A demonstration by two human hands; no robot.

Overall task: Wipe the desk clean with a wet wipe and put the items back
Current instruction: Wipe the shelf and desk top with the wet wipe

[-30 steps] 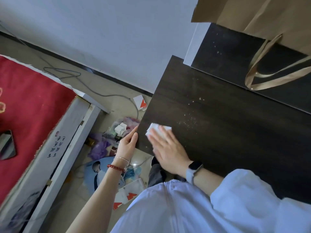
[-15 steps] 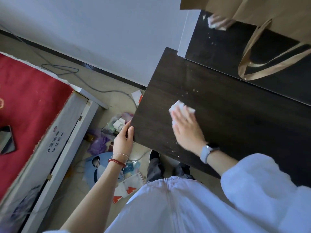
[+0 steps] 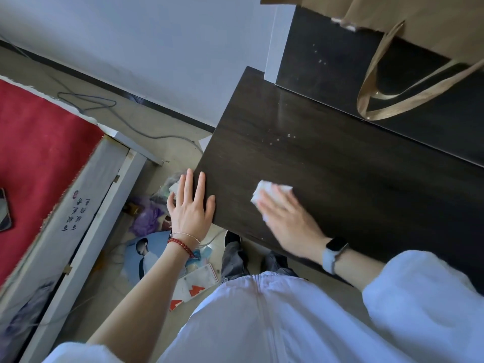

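I see my right hand (image 3: 284, 221) flat on the dark wood desk (image 3: 353, 179), fingers stretched out and pressing a folded white wet wipe (image 3: 269, 191) against the top, near the front edge; the wipe pokes out past my fingertips. My left hand (image 3: 190, 205) is spread open, holding nothing, its thumb lying on the desk's left corner and the other fingers reaching past the edge over the floor. A scatter of pale crumbs (image 3: 281, 137) sits farther back on the desktop, well apart from the wipe, and a few more specks dot the raised dark shelf (image 3: 327, 64) behind. On that shelf stands a brown paper bag (image 3: 419, 19) with its ribbon handle (image 3: 387, 100) looping down; what is inside it I cannot tell. Below the desk's left edge the floor holds clutter: a crumpled purple plastic bag (image 3: 146, 218), a round printed fan (image 3: 146, 255), and red-and-white packets (image 3: 196, 284). At far left is a red blanket (image 3: 39, 153) with a phone (image 3: 4, 209) lying on it.
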